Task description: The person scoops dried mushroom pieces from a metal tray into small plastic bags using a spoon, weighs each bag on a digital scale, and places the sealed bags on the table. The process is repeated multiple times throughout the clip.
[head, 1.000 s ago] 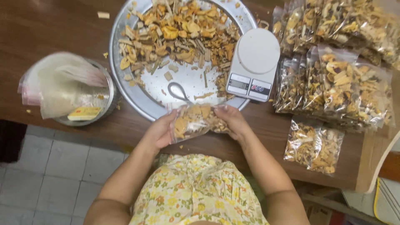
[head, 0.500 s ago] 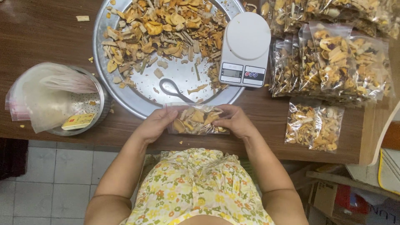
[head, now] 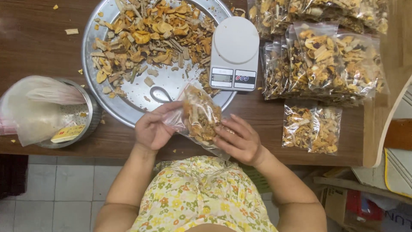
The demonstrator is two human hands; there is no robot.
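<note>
Both hands hold one clear bag (head: 200, 117) of dried mixed pieces just in front of the scale (head: 235, 53), above the near part of the desk (head: 38, 47). The left hand (head: 152, 129) grips the bag's left edge, its fingers curled around the plastic; the right hand (head: 240, 139) presses flat against the bag's lower right side, fingers spread. The bag's bottom corner is hidden behind the right hand, and its top edge blends into the tray behind it, so whether it is sealed cannot be told.

Left of the scale sits a round metal tray (head: 128, 103) heaped with dried pieces (head: 150, 34); its top rim is cut off by the frame. A spoon (head: 161, 93) lies on the tray, its handle covered by the bag. Right of the scale, a stack of filled bags (head: 326, 60) runs out of view at the top, with one more bag (head: 312, 128) lying apart nearer the desk edge. Far left of the scale stands a metal tin (head: 86, 116), largely covered by crumpled plastic (head: 30, 107), with a yellow card (head: 68, 133) inside.
</note>
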